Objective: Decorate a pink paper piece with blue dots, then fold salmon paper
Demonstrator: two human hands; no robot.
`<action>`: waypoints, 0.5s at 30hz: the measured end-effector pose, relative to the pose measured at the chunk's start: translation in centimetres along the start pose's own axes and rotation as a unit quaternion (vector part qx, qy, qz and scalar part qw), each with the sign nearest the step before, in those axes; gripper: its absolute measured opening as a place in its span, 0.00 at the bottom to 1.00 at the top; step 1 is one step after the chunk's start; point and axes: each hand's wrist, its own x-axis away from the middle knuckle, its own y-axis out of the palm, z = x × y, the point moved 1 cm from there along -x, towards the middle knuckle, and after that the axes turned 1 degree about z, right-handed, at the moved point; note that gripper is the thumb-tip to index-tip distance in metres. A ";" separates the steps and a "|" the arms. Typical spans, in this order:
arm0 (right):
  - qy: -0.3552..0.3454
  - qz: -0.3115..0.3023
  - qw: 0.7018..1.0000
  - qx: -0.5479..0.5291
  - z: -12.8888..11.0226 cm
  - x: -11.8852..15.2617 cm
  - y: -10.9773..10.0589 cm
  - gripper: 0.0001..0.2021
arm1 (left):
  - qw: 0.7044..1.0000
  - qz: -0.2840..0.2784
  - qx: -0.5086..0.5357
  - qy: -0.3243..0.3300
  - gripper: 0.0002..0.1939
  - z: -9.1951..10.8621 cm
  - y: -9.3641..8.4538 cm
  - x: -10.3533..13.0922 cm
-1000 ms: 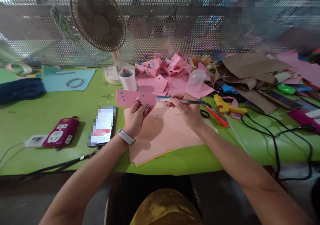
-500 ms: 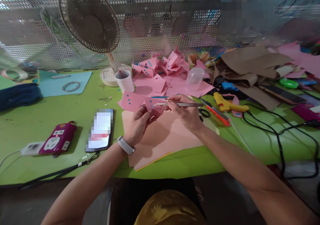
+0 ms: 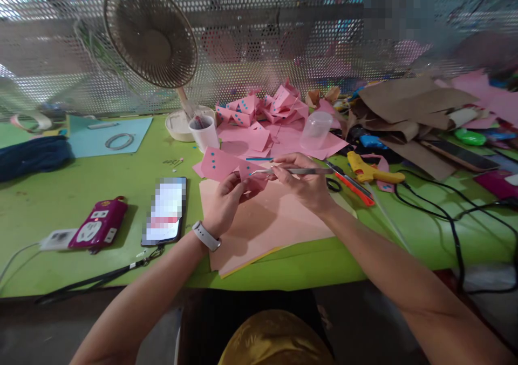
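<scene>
My left hand [image 3: 227,198] is closed on a folded pink paper piece [image 3: 220,164] with small blue dots. Between the fingers of my right hand [image 3: 307,184] is a pair of tweezers [image 3: 301,171], lying nearly level. The tips of the tweezers meet the pink paper beside a blue dot near my left fingertips. Both hands are above a stack of pale pink sheets [image 3: 275,222]. Just behind my right hand lies a thin blue paper strip [image 3: 259,159].
Dotted pink paper shapes [image 3: 279,101] are heaped at the back. A white cup [image 3: 204,134] stands by the fan [image 3: 156,44]. On the right are a box cutter [image 3: 354,187], a yellow glue gun [image 3: 372,170] and black cables. A phone [image 3: 165,208] and a magenta power strip [image 3: 99,224] lie left.
The tweezer tips have shifted slightly on the pink paper, and a blue dot now shows at them. The whole view has moved a little; both hands keep their holds.
</scene>
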 end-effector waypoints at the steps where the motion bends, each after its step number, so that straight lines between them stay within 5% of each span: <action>1: -0.002 0.000 1.000 0.004 0.0 0.0 0.0 0.15 | 1.000 0.000 -0.004 0.002 0.12 0.0 0.0 0.0; 15: 0.000 -0.026 1.000 -0.008 0.6 0.0 -0.3 0.14 | 0.999 -0.011 -0.036 -0.001 0.12 -0.1 -0.1 0.1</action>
